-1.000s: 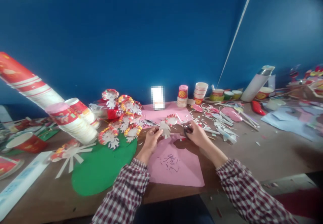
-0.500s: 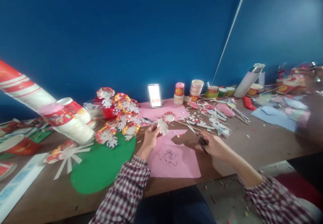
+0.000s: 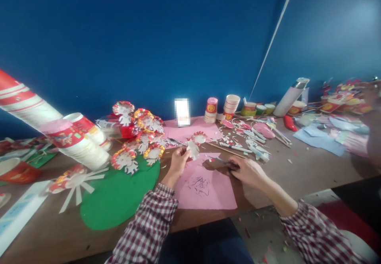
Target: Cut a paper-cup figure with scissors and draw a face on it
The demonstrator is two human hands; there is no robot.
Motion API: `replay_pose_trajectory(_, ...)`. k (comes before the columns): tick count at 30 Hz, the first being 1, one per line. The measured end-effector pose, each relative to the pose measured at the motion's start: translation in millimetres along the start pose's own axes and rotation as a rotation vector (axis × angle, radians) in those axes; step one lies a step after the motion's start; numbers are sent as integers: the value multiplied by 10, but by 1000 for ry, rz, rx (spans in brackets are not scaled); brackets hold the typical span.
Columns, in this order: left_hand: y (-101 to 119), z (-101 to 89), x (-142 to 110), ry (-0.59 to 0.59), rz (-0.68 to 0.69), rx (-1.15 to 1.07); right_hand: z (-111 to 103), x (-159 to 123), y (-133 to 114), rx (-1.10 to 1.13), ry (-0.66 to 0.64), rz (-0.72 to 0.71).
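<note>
My left hand [image 3: 179,161] pinches a small paper cutout figure [image 3: 194,149] whose white body hangs below a curled red-and-white rim. To its right, my right hand [image 3: 245,170] is closed around dark-handled scissors [image 3: 228,162], with the blades pointing left toward the figure but apart from it. Beneath both lies a pink paper sheet [image 3: 220,196] with dark pen scribbles and a piece cut out of its upper right. Several similar cutout figures [image 3: 126,161], with red and yellow curled rims, are heaped left of my left hand.
A green round sheet [image 3: 119,200] lies at left, beside stacked paper cups [image 3: 80,147] and a cup cut into strips [image 3: 79,180]. Paper scraps [image 3: 258,147] cover the right side. Cup stacks [image 3: 231,107] and a white bottle [image 3: 291,97] stand by the blue wall.
My right hand first drew the scissors away to the right and down, then turned them so the blades point left. My left hand keeps the figure, now tilted slightly differently.
</note>
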State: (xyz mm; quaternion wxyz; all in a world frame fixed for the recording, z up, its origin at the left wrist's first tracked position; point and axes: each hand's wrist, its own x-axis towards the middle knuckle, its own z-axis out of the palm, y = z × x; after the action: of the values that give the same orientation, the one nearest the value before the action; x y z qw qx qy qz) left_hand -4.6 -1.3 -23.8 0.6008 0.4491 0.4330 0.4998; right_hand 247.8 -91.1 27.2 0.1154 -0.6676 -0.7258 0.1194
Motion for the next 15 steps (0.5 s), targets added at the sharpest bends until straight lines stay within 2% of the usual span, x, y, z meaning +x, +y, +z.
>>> replay_pose_trajectory(2,13,8,-6,6,8,22,30,-23,-57,106,-7,-1)
replay_pose_trajectory(6,37,29,-14,49,-9,26,189,-51,-109,383,9,-103)
replay_pose_trajectory(10,60,44,-23,81,-18,49,352,45,-140,666,-4,-119)
replay_pose_trajectory(13,42,35,-9,84,0,101,411,223,-228,886,-14,-72)
replay_pose_trajectory(15,11,25,12,73,27,124,430,371,-322,1073,-13,59)
